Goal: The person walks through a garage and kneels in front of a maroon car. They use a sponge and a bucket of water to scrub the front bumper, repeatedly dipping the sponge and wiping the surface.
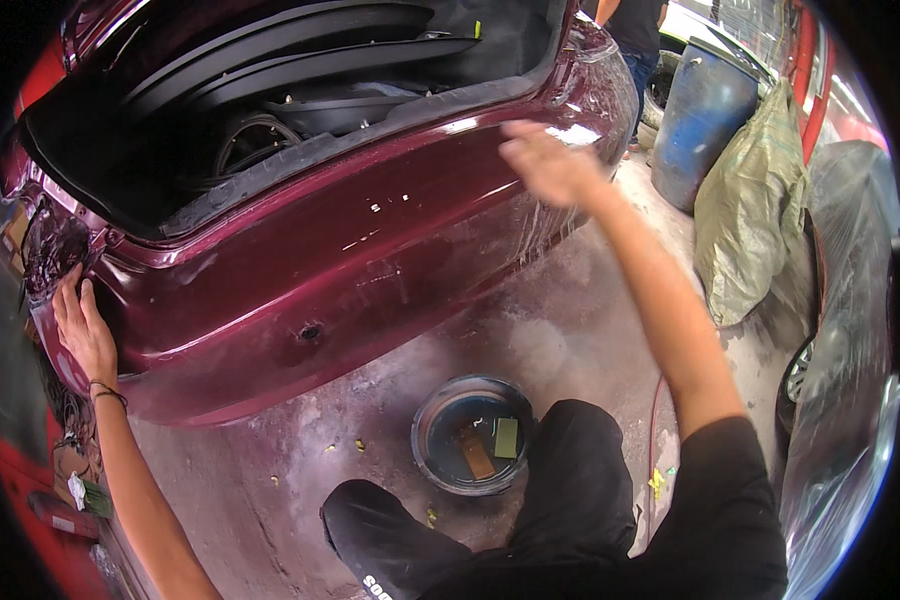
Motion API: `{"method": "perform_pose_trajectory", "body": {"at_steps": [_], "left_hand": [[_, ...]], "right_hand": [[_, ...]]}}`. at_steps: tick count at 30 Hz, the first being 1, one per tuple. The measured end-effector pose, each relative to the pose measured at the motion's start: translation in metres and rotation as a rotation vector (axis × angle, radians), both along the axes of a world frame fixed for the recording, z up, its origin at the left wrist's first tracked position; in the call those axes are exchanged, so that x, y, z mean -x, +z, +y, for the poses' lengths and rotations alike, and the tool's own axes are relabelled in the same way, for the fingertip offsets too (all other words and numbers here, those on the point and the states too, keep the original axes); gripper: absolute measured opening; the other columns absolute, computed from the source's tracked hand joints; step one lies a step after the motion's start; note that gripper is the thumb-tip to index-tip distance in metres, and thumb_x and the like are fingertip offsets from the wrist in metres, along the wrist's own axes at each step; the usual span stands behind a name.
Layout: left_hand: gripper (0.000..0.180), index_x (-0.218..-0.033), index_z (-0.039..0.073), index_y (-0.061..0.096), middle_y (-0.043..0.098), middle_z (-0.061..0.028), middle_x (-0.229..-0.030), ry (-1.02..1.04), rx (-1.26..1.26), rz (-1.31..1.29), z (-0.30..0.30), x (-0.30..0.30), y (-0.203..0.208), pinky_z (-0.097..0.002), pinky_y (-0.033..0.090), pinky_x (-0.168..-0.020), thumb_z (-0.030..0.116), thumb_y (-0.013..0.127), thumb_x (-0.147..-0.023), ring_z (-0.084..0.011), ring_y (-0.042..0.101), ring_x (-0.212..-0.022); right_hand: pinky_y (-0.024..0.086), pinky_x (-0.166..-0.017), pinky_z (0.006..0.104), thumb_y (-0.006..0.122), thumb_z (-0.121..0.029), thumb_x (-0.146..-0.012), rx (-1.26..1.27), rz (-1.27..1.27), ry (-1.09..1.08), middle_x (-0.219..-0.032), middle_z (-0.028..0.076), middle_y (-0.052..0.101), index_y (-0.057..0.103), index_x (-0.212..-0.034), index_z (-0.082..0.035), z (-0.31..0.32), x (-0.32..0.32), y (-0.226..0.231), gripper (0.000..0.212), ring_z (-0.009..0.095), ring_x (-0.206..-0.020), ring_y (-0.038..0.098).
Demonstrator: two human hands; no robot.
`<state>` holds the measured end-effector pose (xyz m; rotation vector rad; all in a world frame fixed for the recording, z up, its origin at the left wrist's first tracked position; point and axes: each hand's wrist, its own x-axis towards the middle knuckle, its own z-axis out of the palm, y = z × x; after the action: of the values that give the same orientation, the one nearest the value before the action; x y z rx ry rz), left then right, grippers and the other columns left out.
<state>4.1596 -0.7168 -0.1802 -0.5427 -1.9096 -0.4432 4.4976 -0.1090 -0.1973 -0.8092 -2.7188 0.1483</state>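
In front of me is the rear of a dark red car, its glossy bumper (270, 290) streaked with pale wet-looking marks at the right end. My left hand (86, 330) lies against the bumper's left corner, fingers stretched out and nothing in them. Over the bumper's upper right part is my right hand (555, 170), smeared by motion; whether it touches the paint or holds anything does not show. Between my knees on the floor stands a round black tub (430, 465) with water, a brown block (477, 455) and a greenish rectangular pad (506, 438).
The open boot holds black curved trim panels (300, 55). At the right are a blue drum (698, 125), a pale green sack (750, 210) and a plastic-covered vehicle (850, 330). A thin red hose (655, 430) runs along the floor (300, 480). Another person (635, 35) stands behind the car's right corner.
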Motion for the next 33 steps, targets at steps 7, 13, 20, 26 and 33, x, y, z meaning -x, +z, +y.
{"method": "perform_pose_trajectory", "body": {"at_steps": [7, 13, 20, 26, 33], "left_hand": [[0.044, -0.145, 0.014, 0.066, 0.062, -0.0103, -0.147, 0.015, 0.052, 0.014, -0.005, 0.000, -0.001, -0.0465, 0.037, -0.119, 0.038, 0.047, -0.113, -0.0313, 0.055, -0.140], [0.041, -0.143, 0.012, 0.067, 0.064, -0.0104, -0.147, -0.042, 0.037, 0.009, -0.006, -0.004, -0.002, -0.0441, 0.038, -0.120, 0.033, 0.048, -0.113, -0.0311, 0.055, -0.141], [0.041, -0.140, 0.008, 0.068, 0.066, -0.0140, -0.144, -0.094, -0.010, 0.021, 0.012, -0.023, 0.000, -0.0436, 0.041, -0.118, 0.031, 0.051, -0.112, -0.0333, 0.058, -0.137], [0.038, -0.140, 0.018, 0.070, 0.065, -0.0110, -0.146, -0.048, 0.036, 0.059, 0.004, -0.010, 0.001, -0.0493, 0.038, -0.119, 0.032, 0.050, -0.110, -0.0318, 0.057, -0.140], [0.040, -0.138, 0.026, 0.069, 0.064, -0.0024, -0.145, 0.047, -0.011, -0.010, -0.001, -0.014, 0.001, -0.0552, 0.035, -0.118, 0.041, 0.046, -0.109, -0.0265, 0.052, -0.143]], "right_hand": [[0.010, -0.128, 0.0722, 0.025, -0.050, -0.116, -0.174, 0.117, 0.332, -0.171, 0.001, 0.043, 0.049, -0.159, -0.018, -0.083, 0.019, -0.031, 0.059, 0.023, -0.161, 0.033], [0.018, -0.127, 0.0692, 0.026, -0.042, -0.116, -0.214, 0.107, 0.467, -0.169, 0.004, 0.045, 0.046, -0.162, -0.016, -0.085, 0.020, -0.024, 0.057, 0.022, -0.158, 0.039], [0.021, -0.125, 0.0725, 0.031, -0.052, -0.115, -0.047, 0.181, -0.010, -0.164, 0.005, 0.052, 0.048, -0.160, -0.021, 0.043, 0.011, -0.013, 0.057, 0.028, -0.152, 0.047], [0.022, -0.127, 0.0707, 0.034, -0.046, -0.114, -0.319, 0.400, 0.539, -0.166, 0.010, 0.049, 0.055, -0.155, -0.007, -0.205, 0.095, -0.050, 0.061, 0.032, -0.156, 0.042], [0.026, -0.127, 0.0660, 0.035, -0.047, -0.115, -0.220, 0.206, 0.748, -0.165, 0.006, 0.050, 0.054, -0.156, -0.015, -0.168, 0.083, -0.022, 0.055, 0.027, -0.156, 0.042]]}}
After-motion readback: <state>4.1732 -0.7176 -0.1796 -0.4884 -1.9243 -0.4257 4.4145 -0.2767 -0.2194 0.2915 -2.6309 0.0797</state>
